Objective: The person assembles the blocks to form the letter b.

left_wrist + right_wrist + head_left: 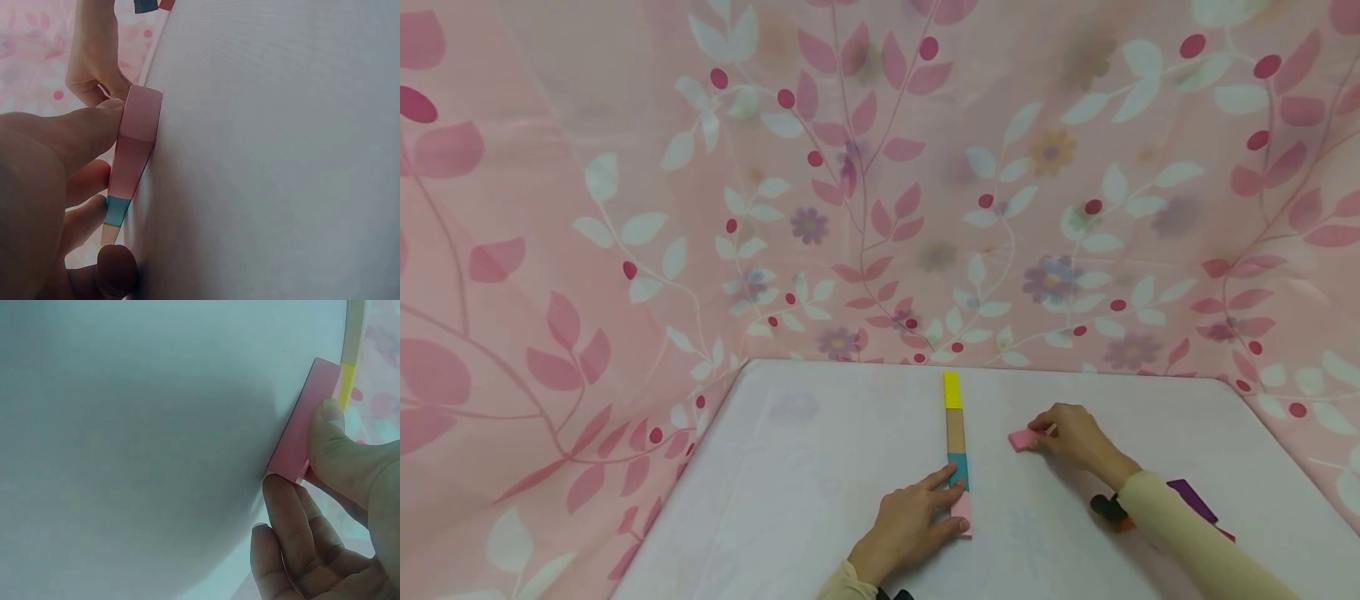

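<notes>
A straight row of blocks runs away from me on the white table: a pink block (pixel 964 508) nearest, then a teal block (pixel 958 462), a tan block (pixel 955 431) and a yellow block (pixel 952 390). My left hand (pixel 910 521) rests along the near part of this row, fingers spread over the teal and pink blocks. Its thumb presses the pink block in the left wrist view. To the right of the row, my right hand (pixel 1075 437) pinches another pink block (pixel 299 425), thumb on one face and fingertip at its end, low over the table.
The white table (pixel 820 450) reaches back to a pink floral cloth (pixel 880 208) hanging behind and at both sides. Beside the right forearm lie a purple piece (pixel 1192 500) and a red piece (pixel 1227 533), both partly covered by the sleeve.
</notes>
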Demonstrator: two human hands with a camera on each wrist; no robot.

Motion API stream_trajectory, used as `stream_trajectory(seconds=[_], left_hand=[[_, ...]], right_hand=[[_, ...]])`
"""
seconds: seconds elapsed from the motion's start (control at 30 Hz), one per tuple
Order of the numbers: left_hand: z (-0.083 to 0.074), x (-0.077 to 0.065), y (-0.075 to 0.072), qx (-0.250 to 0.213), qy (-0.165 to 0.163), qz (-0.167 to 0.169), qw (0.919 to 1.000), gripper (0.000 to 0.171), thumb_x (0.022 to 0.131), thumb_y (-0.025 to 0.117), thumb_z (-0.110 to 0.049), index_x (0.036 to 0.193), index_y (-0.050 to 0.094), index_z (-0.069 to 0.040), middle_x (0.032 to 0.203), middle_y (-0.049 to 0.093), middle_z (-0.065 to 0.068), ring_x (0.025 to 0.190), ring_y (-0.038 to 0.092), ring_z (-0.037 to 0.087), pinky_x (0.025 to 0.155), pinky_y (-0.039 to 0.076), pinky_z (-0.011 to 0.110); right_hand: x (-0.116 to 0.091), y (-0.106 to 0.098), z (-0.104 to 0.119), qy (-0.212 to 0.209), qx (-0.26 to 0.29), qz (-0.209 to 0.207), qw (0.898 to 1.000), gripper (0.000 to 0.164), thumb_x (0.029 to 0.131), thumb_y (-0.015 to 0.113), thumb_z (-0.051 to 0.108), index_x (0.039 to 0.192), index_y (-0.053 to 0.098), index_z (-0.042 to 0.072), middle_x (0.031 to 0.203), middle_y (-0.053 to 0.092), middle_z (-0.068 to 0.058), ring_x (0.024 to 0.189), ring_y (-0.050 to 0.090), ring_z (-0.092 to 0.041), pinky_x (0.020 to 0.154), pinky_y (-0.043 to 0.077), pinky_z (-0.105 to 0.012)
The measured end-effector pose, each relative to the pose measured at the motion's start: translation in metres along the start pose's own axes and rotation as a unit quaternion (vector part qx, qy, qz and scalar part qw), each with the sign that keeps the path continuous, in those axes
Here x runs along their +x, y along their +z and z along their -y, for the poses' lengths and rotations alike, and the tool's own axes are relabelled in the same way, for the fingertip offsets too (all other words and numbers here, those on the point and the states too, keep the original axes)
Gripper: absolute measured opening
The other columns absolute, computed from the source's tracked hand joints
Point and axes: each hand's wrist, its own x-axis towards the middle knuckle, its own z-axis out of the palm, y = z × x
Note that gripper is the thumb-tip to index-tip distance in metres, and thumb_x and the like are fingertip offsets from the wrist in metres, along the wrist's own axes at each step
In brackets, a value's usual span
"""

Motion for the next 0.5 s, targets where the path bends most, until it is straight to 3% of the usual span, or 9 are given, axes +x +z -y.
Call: stream_trajectory(seconds=[0.5], left_hand=[[0.000, 0.001, 0.001, 0.005, 0.000, 0.007, 1.0000, 0.055, 0.101, 0.066, -0.056, 0.148, 0.064, -0.029, 0.164, 0.049, -0.010, 0.135, 0.065, 0.021, 0.085, 0.059, 0.038]], right_hand=[[0.013, 0.011, 0.013, 0.003, 0.011, 0.002, 1.000, 0.021, 0.087, 0.087, 0.014, 0.103, 0.083, 0.001, 0.094, 0.077, -0.008, 0.084, 0.069, -0.019, 0.072, 0.056, -0.036]])
